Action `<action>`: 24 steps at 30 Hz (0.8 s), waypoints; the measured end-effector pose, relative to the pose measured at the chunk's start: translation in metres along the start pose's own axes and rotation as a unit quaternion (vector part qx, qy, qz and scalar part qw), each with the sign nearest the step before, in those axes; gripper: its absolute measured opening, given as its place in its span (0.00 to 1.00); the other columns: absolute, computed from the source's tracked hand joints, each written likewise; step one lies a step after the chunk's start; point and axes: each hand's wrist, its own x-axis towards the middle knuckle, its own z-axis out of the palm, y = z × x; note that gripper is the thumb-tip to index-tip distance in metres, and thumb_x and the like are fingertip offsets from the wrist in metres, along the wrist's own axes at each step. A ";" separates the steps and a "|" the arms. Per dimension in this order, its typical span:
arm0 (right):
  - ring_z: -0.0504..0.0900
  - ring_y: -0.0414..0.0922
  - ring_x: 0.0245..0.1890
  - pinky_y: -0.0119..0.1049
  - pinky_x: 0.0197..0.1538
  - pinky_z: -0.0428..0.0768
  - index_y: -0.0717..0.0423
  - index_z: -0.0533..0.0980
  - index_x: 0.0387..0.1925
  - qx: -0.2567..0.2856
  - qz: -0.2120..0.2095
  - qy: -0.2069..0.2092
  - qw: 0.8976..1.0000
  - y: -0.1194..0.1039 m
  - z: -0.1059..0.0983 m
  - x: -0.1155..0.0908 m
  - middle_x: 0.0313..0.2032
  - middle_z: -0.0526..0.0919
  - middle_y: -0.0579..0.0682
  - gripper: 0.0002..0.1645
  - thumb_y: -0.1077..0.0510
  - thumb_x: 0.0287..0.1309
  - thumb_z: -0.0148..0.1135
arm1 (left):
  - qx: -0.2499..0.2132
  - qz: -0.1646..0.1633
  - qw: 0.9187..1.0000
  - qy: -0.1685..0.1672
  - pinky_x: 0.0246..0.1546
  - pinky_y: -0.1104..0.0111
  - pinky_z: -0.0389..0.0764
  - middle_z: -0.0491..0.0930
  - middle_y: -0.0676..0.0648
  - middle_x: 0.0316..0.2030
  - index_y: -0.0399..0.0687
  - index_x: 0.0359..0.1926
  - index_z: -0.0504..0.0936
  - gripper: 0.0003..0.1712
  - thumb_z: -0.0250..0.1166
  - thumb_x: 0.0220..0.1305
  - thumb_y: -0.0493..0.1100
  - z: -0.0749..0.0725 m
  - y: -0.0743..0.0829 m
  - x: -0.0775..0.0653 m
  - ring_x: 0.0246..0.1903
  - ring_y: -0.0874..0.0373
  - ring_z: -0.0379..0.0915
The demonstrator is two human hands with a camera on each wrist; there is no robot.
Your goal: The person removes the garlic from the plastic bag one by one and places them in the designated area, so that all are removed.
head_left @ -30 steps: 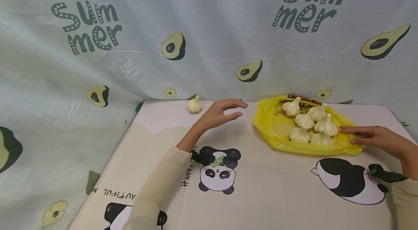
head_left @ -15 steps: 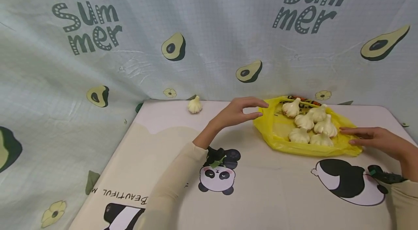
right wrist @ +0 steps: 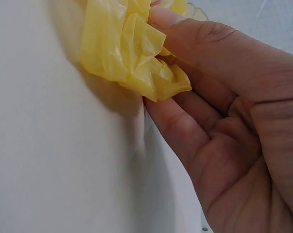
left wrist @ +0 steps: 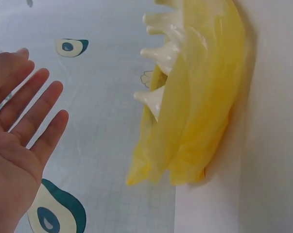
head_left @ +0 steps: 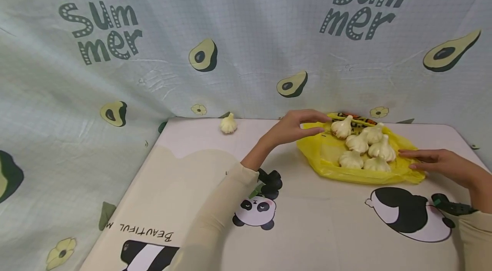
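Left hand (head_left: 296,127): fingers relaxed, thumb parted from them, grasp empty. Right hand (head_left: 442,166): thumb and fingers pinch the crumpled edge of a thin, translucent yellow plastic bag (head_left: 342,173). The bag lies at 4 o'clock from the left hand and 9 o'clock from the right. Within: six smooth, creamy-white garlic bulbs (head_left: 382,150), rounded with tapering necks. One further ivory garlic bulb (head_left: 228,124) stands on the pale, panda-printed worktop (head_left: 307,228), at 9 o'clock from the left hand.
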 end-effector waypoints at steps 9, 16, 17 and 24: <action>0.50 0.80 0.67 0.81 0.59 0.53 0.68 0.68 0.69 0.010 0.008 -0.001 1.000 -0.001 0.000 -0.001 0.69 0.57 0.81 0.36 0.47 0.72 0.60 | 0.014 -0.017 0.998 -0.050 0.59 0.79 0.71 0.82 0.51 0.59 0.46 0.63 0.81 0.22 0.66 0.71 0.45 0.011 0.004 0.020 0.58 0.67 0.75; 0.50 0.80 0.67 0.80 0.60 0.54 0.68 0.68 0.69 0.009 0.009 -0.001 1.000 -0.002 0.000 0.001 0.69 0.57 0.81 0.36 0.47 0.72 0.60 | 0.030 -0.038 0.994 -0.093 0.60 0.79 0.70 0.82 0.52 0.59 0.48 0.65 0.80 0.24 0.66 0.71 0.48 0.016 0.008 0.034 0.59 0.65 0.75; 0.50 0.80 0.68 0.81 0.60 0.53 0.68 0.68 0.69 0.012 0.010 -0.001 1.000 -0.002 0.000 0.001 0.69 0.57 0.81 0.36 0.47 0.72 0.60 | 0.030 -0.041 0.994 -0.099 0.59 0.79 0.70 0.81 0.53 0.59 0.48 0.65 0.80 0.24 0.66 0.71 0.48 0.017 0.009 0.037 0.59 0.65 0.75; 0.46 0.82 0.68 0.81 0.61 0.50 0.68 0.68 0.70 0.030 0.010 0.001 0.999 0.001 0.001 0.000 0.70 0.53 0.82 0.36 0.48 0.72 0.61 | -0.005 -0.052 0.989 -0.141 0.61 0.76 0.72 0.80 0.53 0.61 0.49 0.64 0.80 0.23 0.67 0.71 0.47 0.026 0.004 0.052 0.58 0.70 0.74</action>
